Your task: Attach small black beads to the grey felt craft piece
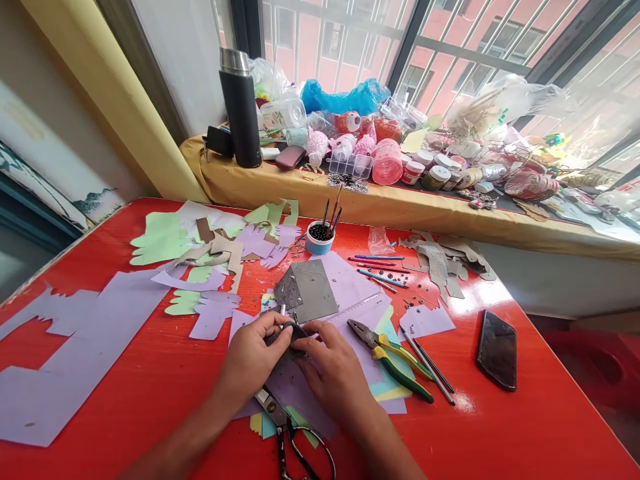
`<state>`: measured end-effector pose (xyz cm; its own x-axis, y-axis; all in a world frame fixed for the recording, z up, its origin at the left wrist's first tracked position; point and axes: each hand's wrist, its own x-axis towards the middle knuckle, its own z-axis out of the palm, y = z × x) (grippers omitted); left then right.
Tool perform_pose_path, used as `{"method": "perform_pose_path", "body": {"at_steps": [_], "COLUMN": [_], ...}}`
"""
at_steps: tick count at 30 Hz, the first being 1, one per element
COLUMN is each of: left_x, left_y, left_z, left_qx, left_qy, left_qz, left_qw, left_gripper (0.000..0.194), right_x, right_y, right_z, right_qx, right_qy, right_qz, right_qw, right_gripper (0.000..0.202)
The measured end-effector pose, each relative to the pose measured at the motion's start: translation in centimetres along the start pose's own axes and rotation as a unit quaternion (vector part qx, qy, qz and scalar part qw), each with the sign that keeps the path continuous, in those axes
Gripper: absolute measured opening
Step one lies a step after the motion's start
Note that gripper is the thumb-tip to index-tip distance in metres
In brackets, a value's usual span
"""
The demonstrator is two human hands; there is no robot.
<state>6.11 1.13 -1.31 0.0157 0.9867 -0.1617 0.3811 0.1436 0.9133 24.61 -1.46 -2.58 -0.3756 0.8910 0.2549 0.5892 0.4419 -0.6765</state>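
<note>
Both hands meet over the purple paper (305, 407) at the table's middle. Between the fingertips of my left hand (257, 353) and my right hand (333, 363) is a small dark grey piece (296, 331); its exact kind is hard to make out. Each hand pinches one side of it. A thin white stick end (283, 309) shows by the left fingers. Beyond the hands lie a flat grey sheet (315, 290) and a darker, rough-looking scrap (289, 285). Scissors (280, 417) rest below the hands, partly covered. To the right of my right hand are pliers (393, 357) with green-yellow handles.
A small tub (320, 241) of black beads holds upright sticks. Pens (380, 263), grey scraps (437, 257), a phone (497, 350) and two thin rods (430, 367) lie rightward. Cut paper (100, 333) spreads leftward. A black flask (241, 110) and jars (387, 162) crowd the sill.
</note>
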Motion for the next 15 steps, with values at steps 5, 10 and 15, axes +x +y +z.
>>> {"method": "perform_pose_path", "body": {"at_steps": [5, 10, 15], "left_x": [0.11, 0.03, 0.35], "left_y": [-0.09, 0.03, -0.39], "left_z": [-0.18, -0.01, -0.06], "left_qx": [0.004, -0.014, -0.058], "left_qy": [-0.001, -0.015, -0.025], "left_qz": [-0.001, -0.002, -0.016], "left_qw": [1.000, 1.000, 0.998], "left_gripper": [0.031, 0.028, 0.031], "right_x": [0.14, 0.16, 0.06], "right_y": [0.30, 0.01, -0.05], "right_z": [0.00, -0.18, -0.14], "right_qx": [0.017, 0.033, 0.049], "right_qy": [0.015, 0.002, 0.005], "right_qz": [0.004, 0.016, 0.015], "right_qw": [1.000, 0.999, 0.999], "right_gripper": [0.023, 0.023, 0.024]}}
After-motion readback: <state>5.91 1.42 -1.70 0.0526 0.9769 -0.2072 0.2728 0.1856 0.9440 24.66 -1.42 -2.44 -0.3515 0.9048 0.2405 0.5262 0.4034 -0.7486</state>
